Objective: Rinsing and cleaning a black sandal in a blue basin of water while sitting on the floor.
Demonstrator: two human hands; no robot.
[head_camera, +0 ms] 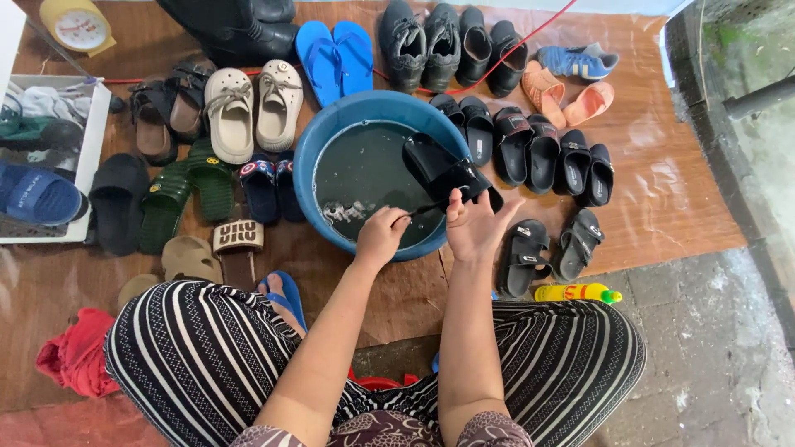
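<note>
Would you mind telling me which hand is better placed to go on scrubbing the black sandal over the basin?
Probably the left hand: it grips a brush whose tip meets the black sandal. The right hand is busy holding that sandal above the blue basin.

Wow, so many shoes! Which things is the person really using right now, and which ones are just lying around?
In use:
- black slide sandal, held by the right hand over the water
- small brush, in the left hand
- blue basin of soapy water

Lying about:
- blue flip-flops
- cream clogs
- yellow bottle
- red cloth
</note>
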